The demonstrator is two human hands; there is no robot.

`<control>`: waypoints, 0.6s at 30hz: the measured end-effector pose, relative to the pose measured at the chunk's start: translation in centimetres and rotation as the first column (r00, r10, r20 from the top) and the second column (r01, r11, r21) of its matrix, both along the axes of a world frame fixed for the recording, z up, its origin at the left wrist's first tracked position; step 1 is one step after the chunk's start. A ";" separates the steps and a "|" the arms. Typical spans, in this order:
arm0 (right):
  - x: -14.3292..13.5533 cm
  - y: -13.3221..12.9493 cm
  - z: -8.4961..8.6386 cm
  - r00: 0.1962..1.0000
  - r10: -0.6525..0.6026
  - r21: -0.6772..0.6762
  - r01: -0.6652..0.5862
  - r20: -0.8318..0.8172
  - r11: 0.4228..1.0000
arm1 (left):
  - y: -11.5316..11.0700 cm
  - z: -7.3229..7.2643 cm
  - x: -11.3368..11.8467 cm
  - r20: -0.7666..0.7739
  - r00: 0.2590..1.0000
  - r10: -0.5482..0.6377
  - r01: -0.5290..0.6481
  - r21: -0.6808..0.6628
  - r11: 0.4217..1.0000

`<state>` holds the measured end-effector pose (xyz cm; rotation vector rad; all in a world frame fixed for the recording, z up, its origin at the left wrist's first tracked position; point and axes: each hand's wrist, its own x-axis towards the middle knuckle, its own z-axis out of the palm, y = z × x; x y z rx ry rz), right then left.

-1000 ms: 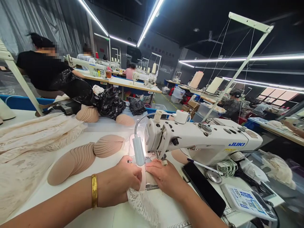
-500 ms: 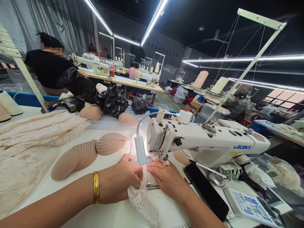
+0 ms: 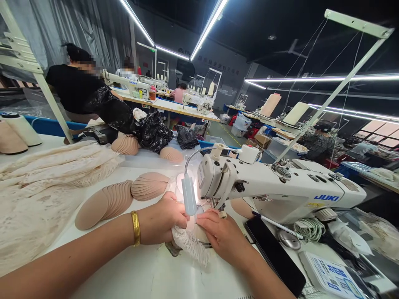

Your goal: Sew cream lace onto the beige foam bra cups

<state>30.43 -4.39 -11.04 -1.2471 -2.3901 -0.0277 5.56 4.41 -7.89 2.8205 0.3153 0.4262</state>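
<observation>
My left hand [image 3: 160, 221], with a gold bracelet [image 3: 135, 228] at the wrist, is closed on cream lace fabric [image 3: 192, 245] at the front of a white sewing machine [image 3: 280, 187]. The lace hangs down over the machine bed between my hands. My right hand [image 3: 226, 236] lies with its fingers stretched flat on the work, just below the needle area. A lit grey lamp [image 3: 188, 195] on a bent metal neck hides part of the fabric and my left fingertips. Two fanned stacks of beige cups [image 3: 102, 205] lie left of the machine.
More lace [image 3: 37, 207] is heaped on the left. A black phone [image 3: 274, 257], a pen [image 3: 277, 225], a coiled cord [image 3: 308, 229] and a white box [image 3: 330, 272] lie at right. Black plastic bags [image 3: 154, 132] stand behind. A co-worker in black [image 3: 75, 91] sits at far left.
The view has shifted slightly, so most things sit further right. My left hand and the lace have moved a little up toward the machine, and the lace's lower end has drawn upward.
</observation>
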 end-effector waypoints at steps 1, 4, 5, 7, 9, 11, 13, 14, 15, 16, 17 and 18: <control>-0.1 -0.1 0.2 1.000 0.009 -0.005 -0.009 -0.007 1.000 | 0.1 -0.1 0.0 0.003 1.000 0.003 -0.003 0.011 1.000; -0.4 -0.3 0.9 0.994 0.093 -0.024 -0.095 -0.062 0.995 | 0.2 -0.3 0.0 0.032 0.999 -0.007 0.005 0.046 0.999; -0.5 -0.4 1.1 0.986 0.140 -0.028 -0.143 -0.089 0.989 | 0.2 -0.4 0.0 0.045 0.999 -0.021 0.018 0.062 0.998; -0.6 -0.6 1.5 0.962 0.237 -0.032 -0.243 -0.135 0.969 | 0.1 -0.6 -0.1 0.069 0.996 -0.055 0.048 0.099 0.994; -0.8 -0.8 1.7 0.941 0.298 -0.042 -0.308 -0.160 0.951 | 0.0 -0.7 -0.1 0.080 0.993 -0.084 0.073 0.137 0.988; -0.8 -1.0 1.9 0.934 0.317 -0.053 -0.330 -0.167 0.943 | -0.1 -0.8 -0.1 0.078 0.992 -0.100 0.085 0.173 0.981; -0.8 -1.1 2.0 0.936 0.311 -0.066 -0.325 -0.165 0.943 | -0.1 -0.8 0.0 0.068 0.992 -0.102 0.087 0.202 0.975; -0.8 -1.1 2.1 0.940 0.301 -0.073 -0.316 -0.164 0.946 | -0.1 -0.8 0.0 0.064 0.993 -0.101 0.085 0.214 0.973; -0.8 -1.2 2.2 0.944 0.288 -0.081 -0.303 -0.160 0.949 | 0.0 -0.8 0.0 0.062 0.993 -0.097 0.081 0.224 0.971; -0.8 -1.2 2.2 0.951 0.271 -0.090 -0.287 -0.151 0.954 | 0.0 -0.8 0.1 0.060 0.994 -0.093 0.076 0.233 0.969; -0.7 -1.2 2.3 0.959 0.248 -0.100 -0.263 -0.138 0.960 | 0.1 -0.8 0.1 0.059 0.995 -0.086 0.069 0.244 0.967; -0.7 -1.2 2.3 0.968 0.219 -0.107 -0.232 -0.120 0.967 | 0.1 -0.9 0.2 0.060 0.995 -0.080 0.062 0.258 0.964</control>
